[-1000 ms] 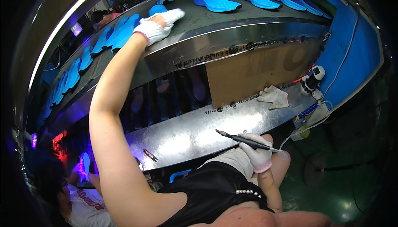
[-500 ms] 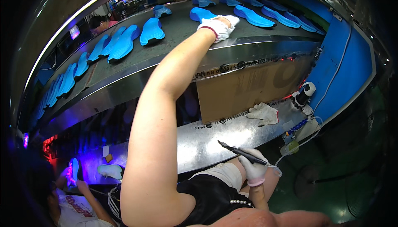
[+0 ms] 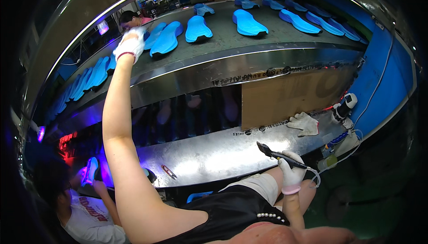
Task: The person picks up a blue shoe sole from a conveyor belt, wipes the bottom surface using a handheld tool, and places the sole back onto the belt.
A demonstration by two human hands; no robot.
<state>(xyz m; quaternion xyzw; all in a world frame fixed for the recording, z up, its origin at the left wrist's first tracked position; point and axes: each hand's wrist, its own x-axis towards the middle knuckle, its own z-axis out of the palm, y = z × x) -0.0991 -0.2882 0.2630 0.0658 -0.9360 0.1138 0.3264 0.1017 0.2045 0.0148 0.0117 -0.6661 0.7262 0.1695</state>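
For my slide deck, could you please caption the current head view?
Gloved left hand outstretched beside blue soles on a dark surface; gloved right hand holding a black corded tool.

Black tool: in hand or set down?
In hand: the right hand is closed around the black tool, whose front end shows against the metal bench.

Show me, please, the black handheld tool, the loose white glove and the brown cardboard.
Black handheld tool (image 3: 271,152): head view, on its dark body.
Loose white glove (image 3: 304,124): head view, on its middle.
Brown cardboard (image 3: 285,101): head view, on its front face.
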